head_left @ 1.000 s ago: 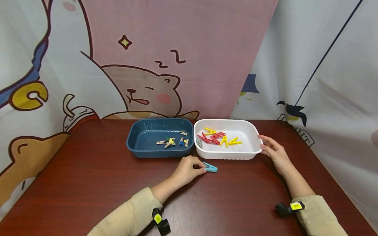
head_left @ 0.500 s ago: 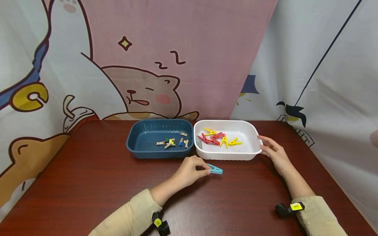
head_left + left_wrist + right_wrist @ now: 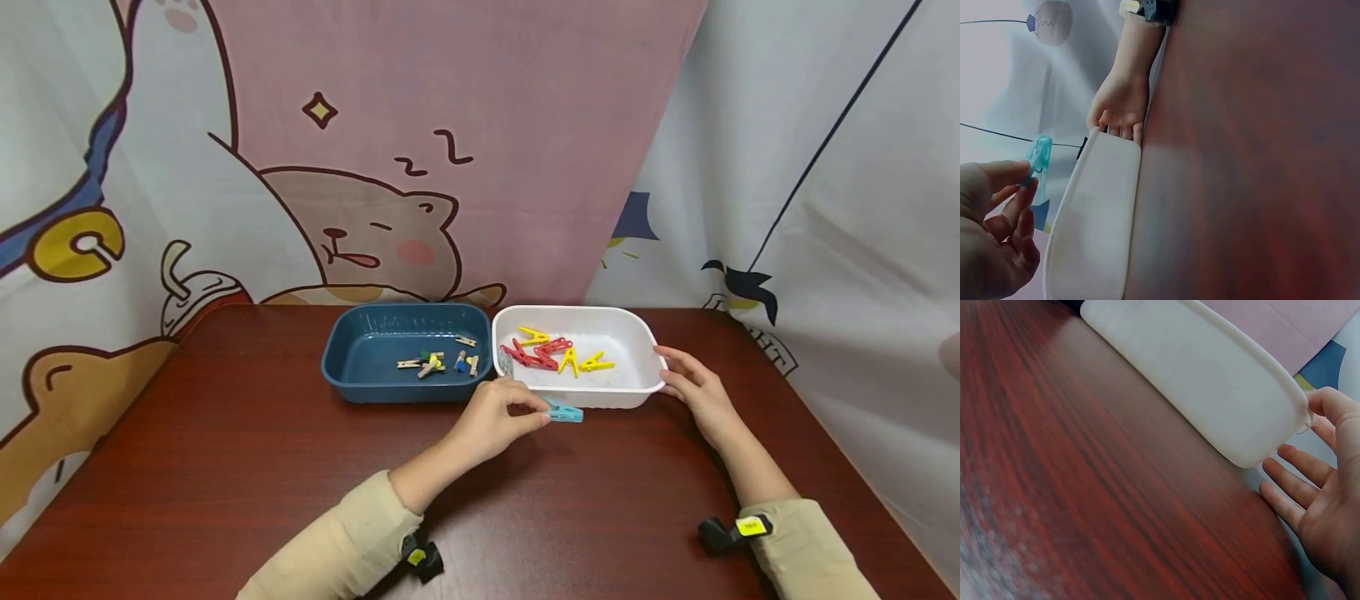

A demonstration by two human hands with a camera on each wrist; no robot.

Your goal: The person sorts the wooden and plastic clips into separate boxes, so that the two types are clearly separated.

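My left hand (image 3: 498,419) pinches a light blue clothespin (image 3: 564,412) between thumb and fingertips. In the head view the clothespin overlaps the front wall of the white plastic tray (image 3: 633,392); the left wrist view shows the clothespin (image 3: 1040,156) raised beside the tray's rim. At the tray's right end, my right hand (image 3: 701,396) holds the rim with thumb and forefinger, while its other fingers (image 3: 1291,481) extend loosely beside the end wall. Red clothespins (image 3: 543,360) and yellow clothespins (image 3: 596,361) lie inside the white tray, with a greyish clear one at its left end, partly hidden.
Left of the white tray, touching or nearly so, stands a dark blue tray (image 3: 367,390) with several small wooden clips (image 3: 431,364) in it. Both trays stand near the back of the dark red-brown table (image 3: 247,433). A printed curtain (image 3: 525,167) hangs behind.
My left hand has moved right, first along the table, then up and forward toward the white tray, carrying the light blue clothespin. The right hand and both trays stay in place.
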